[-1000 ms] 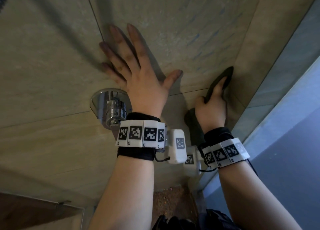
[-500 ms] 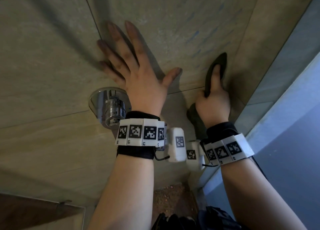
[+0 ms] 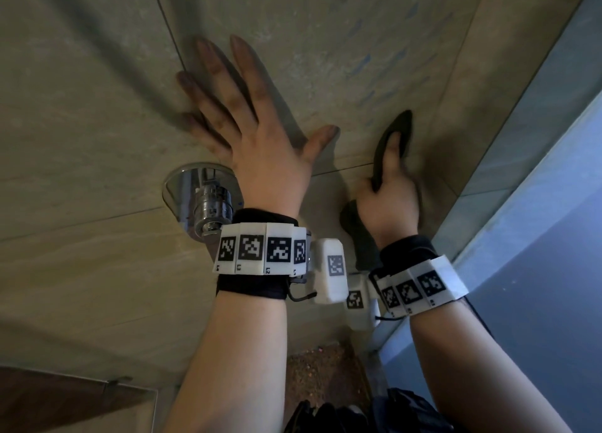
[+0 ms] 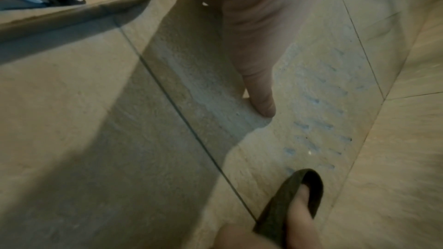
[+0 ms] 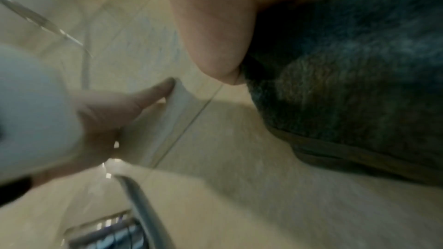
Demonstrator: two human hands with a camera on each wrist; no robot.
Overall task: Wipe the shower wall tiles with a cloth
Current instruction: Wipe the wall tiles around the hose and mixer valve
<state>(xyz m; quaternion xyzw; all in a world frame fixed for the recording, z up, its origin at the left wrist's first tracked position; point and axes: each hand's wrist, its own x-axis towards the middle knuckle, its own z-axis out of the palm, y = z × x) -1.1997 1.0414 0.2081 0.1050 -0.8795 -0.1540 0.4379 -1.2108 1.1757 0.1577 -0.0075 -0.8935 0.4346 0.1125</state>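
Beige stone-look wall tiles [image 3: 325, 41] filled most of the head view, crossed by thin dark grout lines and marked on the far right with short bluish streaks [image 3: 368, 61]. The left hand [image 3: 260, 152] lay flat against the tiles, its fingers [image 3: 211, 61] straight and spread wide and its thumb stretched out to the right, holding nothing. Just below and left of that hand, a round chrome shower valve [image 3: 202, 198] stood out from the wall, its polished plate reflecting the room. To the right, close to the corner where the tiled wall met a pale blue-grey panel [image 3: 537, 204], the right hand [image 3: 389, 204] held a dark grey cloth [image 3: 395, 129] against the tiles; the cloth folded over the fingertips at the far end and trailed out under the wrist at the near end. The right thumb pressed along the cloth's outer face while the fingers were tucked beneath it, so the hand was gripping the cloth between thumb and fingers. From the left wrist view, the cloth [image 4: 287, 202] showed as a folded loop wrapped round one finger, touching the tile just right of a grout line. In the blurred right wrist view, the cloth's fuzzy dark nap [image 5: 347, 73] lay beneath the palm. Both wrists wore white marker bands [image 3: 260, 250] over black straps. A strip of speckled brown floor [image 3: 322, 374] showed at the near edge between the forearms.
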